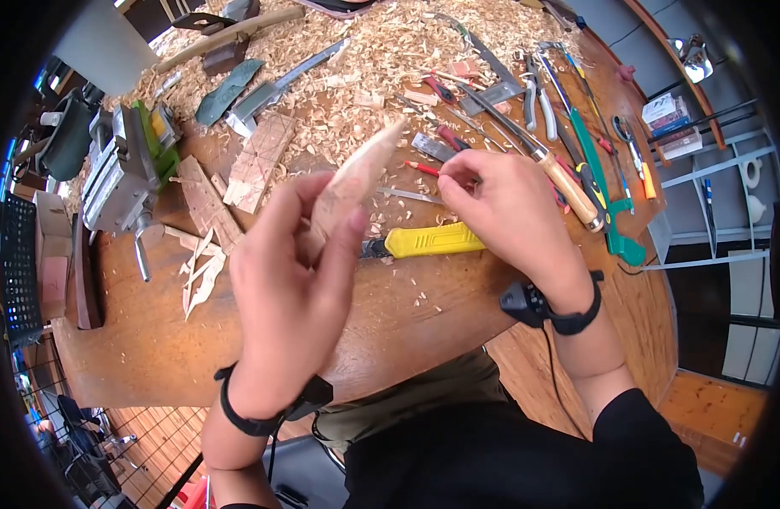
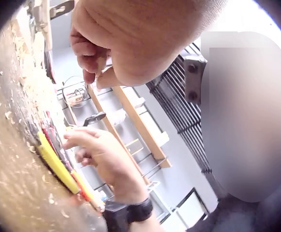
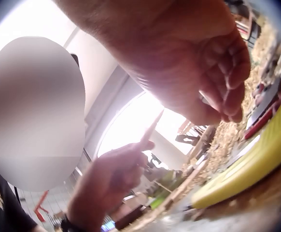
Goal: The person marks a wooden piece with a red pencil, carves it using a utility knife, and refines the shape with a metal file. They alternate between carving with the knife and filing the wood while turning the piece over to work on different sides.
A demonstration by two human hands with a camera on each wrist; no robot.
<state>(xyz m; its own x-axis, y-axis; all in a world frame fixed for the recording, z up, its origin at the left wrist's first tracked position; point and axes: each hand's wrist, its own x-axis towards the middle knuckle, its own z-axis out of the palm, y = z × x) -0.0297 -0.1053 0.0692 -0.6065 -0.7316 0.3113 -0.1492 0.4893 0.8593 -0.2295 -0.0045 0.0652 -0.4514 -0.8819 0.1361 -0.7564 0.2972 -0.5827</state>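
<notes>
My left hand (image 1: 292,271) grips a carved piece of pale wood (image 1: 356,182) between thumb and fingers. The wood tapers to a point that tilts up and to the right, with faint reddish marks on its face. Beside that point hovers my right hand (image 1: 500,208), its fingers loosely curled and nothing seen in them. In the right wrist view, thumb and fingertips of this hand (image 3: 203,72) come close together. Under the hands, a yellow utility knife (image 1: 432,241) lies on the wooden table (image 1: 390,297).
Wood shavings (image 1: 364,76) cover the far tabletop. Pliers (image 1: 540,106), a green-handled tool (image 1: 593,161) and a wooden-handled tool (image 1: 568,188) lie at right. A metal vise (image 1: 118,182) and flat wood boards (image 1: 261,159) are at left. A red pencil (image 1: 421,168) lies near the right hand.
</notes>
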